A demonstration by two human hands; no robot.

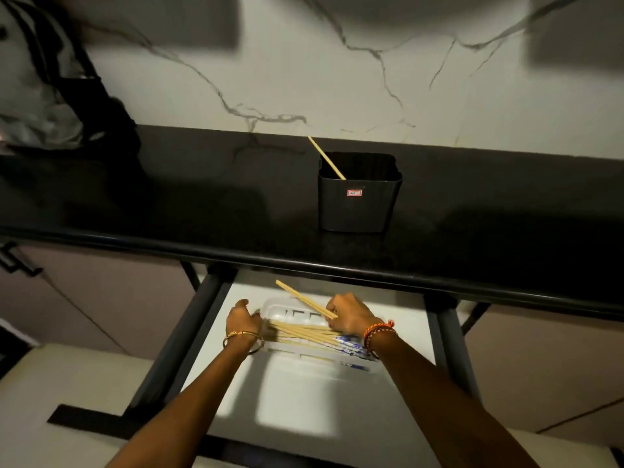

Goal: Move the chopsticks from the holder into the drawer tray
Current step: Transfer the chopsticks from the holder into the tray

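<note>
A black square holder (359,197) stands on the dark counter with one pale wooden chopstick (327,158) leaning in it. Below, the drawer is pulled out and a white tray (297,383) lies inside. Several chopsticks (304,332) lie across the tray's far end, some with blue-patterned ends. My right hand (351,317) is over the tray, shut on a pair of chopsticks (304,298) that point up and left. My left hand (243,320) rests at the left ends of the lying chopsticks, fingers curled against them.
The black counter edge (304,261) overhangs the back of the drawer. Dark drawer rails (189,336) run along both sides. A marble-patterned wall rises behind the counter, and a dark bag-like object (67,106) sits at the counter's far left. Cabinet fronts flank the drawer.
</note>
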